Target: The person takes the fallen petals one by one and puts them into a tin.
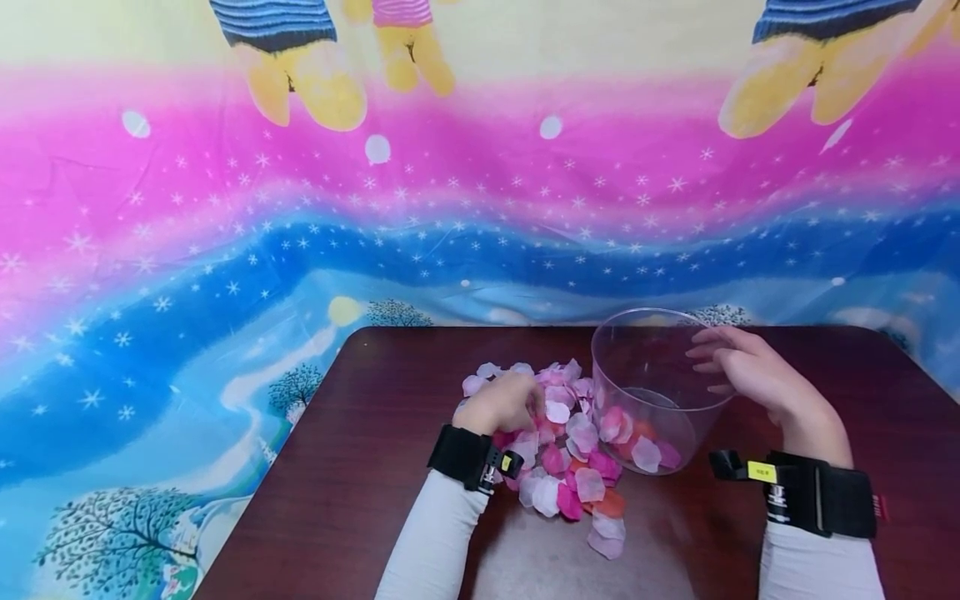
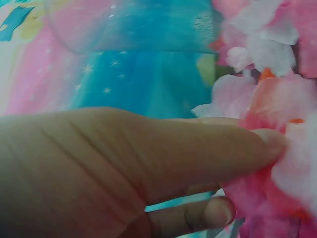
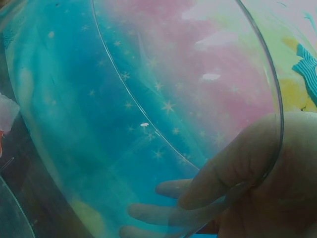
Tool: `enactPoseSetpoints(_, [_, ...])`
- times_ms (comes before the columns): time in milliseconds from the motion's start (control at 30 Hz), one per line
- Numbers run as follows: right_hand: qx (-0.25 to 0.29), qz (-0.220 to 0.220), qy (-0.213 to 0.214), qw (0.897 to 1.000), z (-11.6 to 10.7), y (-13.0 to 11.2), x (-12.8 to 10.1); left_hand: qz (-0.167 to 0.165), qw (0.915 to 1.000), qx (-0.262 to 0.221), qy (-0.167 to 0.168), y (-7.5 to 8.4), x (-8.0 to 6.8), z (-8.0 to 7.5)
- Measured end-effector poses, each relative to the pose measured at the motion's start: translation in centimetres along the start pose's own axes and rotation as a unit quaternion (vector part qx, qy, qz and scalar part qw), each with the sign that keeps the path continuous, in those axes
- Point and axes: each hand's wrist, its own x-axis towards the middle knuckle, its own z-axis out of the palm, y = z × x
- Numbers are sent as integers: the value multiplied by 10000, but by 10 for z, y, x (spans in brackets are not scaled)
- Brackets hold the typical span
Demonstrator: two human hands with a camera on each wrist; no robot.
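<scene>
Left hand [image 1: 498, 404]: reaching into piled petals [image 1: 557, 412], fingertips hidden; cannot tell its grip. Right hand [image 1: 765, 379]: touching a clear tub's [image 1: 637, 367] side, fingers loosely extended. Tub: standing between right hand and pile, containing more petals. Printed cloth [image 1: 450, 183]: hanging behind table [image 1: 360, 417].

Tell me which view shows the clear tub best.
The head view: the clear tub shows from rim to base, petals inside. The right wrist view has its rim and wall, cropped; the left wrist view, seemingly only a faint edge.
</scene>
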Motion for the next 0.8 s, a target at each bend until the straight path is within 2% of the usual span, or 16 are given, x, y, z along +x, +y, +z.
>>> enactPoseSetpoints(67, [-6,-11,10,10000,1,-1,1,292,9993,-163,194,-4,-2,-5])
enactPoseSetpoints(167, [-3,-22,11,10000,1,-2,1,427,9974,-473,330,-8,-6,-13])
enactPoseSetpoints(467, [-47,6,13,10000,0,0,1,231,9909,-1183,594,-16,-22,-35])
enactPoseSetpoints(800, [-98,30,51,9999,2,-1,0,243,9831,-1395,1158,-29,-36,-50])
